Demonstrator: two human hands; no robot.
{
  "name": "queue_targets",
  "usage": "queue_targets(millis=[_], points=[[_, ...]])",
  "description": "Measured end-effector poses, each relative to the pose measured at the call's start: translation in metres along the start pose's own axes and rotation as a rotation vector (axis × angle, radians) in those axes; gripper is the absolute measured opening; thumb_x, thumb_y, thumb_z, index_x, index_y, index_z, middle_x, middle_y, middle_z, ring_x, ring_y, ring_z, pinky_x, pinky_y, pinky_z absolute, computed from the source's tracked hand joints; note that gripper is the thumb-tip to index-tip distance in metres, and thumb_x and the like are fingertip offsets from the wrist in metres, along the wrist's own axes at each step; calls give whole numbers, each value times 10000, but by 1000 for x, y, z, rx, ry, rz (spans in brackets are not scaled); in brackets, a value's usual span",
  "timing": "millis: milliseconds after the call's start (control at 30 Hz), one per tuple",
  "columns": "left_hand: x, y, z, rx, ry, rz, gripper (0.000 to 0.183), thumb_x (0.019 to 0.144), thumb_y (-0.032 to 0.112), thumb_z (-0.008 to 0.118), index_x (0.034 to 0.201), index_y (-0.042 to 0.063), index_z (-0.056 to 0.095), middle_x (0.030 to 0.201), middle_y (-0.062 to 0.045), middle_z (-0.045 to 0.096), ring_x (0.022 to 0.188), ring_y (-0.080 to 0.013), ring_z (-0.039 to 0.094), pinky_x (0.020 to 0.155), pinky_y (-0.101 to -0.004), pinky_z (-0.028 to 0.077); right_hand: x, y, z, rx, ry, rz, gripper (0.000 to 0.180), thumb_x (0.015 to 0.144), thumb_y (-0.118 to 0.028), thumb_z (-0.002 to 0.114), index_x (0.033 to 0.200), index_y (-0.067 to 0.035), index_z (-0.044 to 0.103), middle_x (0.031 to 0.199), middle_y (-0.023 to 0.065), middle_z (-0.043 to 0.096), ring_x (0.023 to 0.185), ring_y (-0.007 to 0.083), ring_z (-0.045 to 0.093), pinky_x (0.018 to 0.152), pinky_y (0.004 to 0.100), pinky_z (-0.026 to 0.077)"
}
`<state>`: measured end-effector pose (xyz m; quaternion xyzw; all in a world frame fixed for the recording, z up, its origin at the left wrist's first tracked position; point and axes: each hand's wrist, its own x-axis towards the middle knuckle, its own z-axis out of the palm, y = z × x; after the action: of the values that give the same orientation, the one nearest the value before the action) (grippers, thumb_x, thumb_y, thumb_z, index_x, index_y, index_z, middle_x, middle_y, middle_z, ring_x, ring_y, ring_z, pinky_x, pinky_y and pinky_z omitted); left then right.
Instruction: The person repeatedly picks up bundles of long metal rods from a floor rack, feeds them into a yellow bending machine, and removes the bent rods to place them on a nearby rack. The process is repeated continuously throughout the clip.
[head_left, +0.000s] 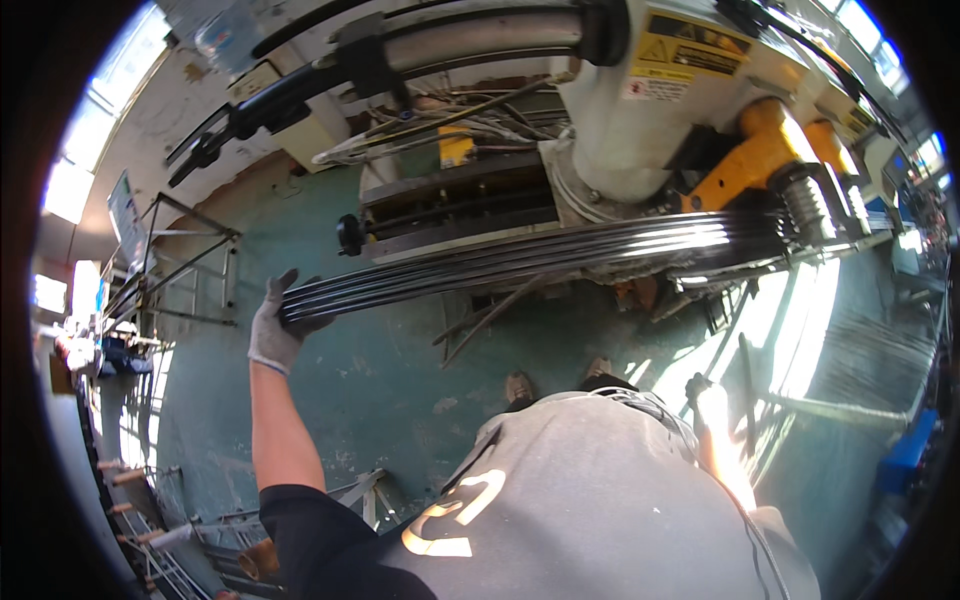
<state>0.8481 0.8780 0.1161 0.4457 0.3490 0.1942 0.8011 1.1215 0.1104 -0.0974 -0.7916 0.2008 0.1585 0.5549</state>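
Note:
A bundle of long, shiny dark metal bars or tubes (480, 262) runs across the front of a machine, slanting up slightly to the right. Its left ends rest in my left hand (279, 330), which wears a pale knit glove. The thumb points up beside the ends, and the fingers pass beneath them. At the far right the bundle lies below an orange clamp arm (750, 157) with a coil spring (804, 201). My right hand (703, 401), also gloved, hangs low beside my body, away from the bundle. Glare and its angle hide whether it grips anything.
A white machine column (615, 135) bears warning labels. Left of it sits a dark slotted bed (457, 199) with a black knob (349, 235). Metal frame stands (191, 262) are at left. Loose thin rods (491, 319) lie beneath the bundle. A wire-filled rack (862, 360) stands at right.

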Motion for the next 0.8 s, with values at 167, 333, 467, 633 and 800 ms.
queue_targets(millis=[167,333,467,633,800], points=[[1,-1,10,17,68,76,758,1108,667,486,1552,57,548,1484,-224,656,1319,-422,671,1028,-586,612,51,30,-1,-224,-63,65,339,1030,-325,717,849,-38,731,731,14,660,577,104,518,547,296,386],[-2,-25,-13,-455,500,217,771,1093,674,506,1548,56,576,1512,-208,654,1428,-404,589,1225,-547,458,81,-46,-17,-559,-161,87,452,1016,-406,727,1106,27,820,1016,123,826,956,232,749,946,355,550],[-4,-116,34,-632,655,180,794,1092,617,565,1596,6,499,1609,-207,566,1499,-399,528,1273,-541,409,185,32,-54,-240,-141,121,420,1051,-353,718,1042,61,789,908,114,792,852,212,707,826,353,543],[-7,-296,210,-708,640,-293,592,1116,464,526,1514,28,570,1585,-185,588,1480,-341,540,1262,-516,382,289,51,-118,-561,-218,164,352,1034,-323,744,989,23,783,848,104,772,741,216,684,759,399,549],[5,-333,387,-3540,682,-1471,334,1097,335,548,1269,122,740,1320,-102,749,1239,-304,668,1063,-480,510,329,-28,-127,-681,-186,-272,290,1022,-283,714,1027,-4,789,919,138,791,806,285,716,782,444,558]])
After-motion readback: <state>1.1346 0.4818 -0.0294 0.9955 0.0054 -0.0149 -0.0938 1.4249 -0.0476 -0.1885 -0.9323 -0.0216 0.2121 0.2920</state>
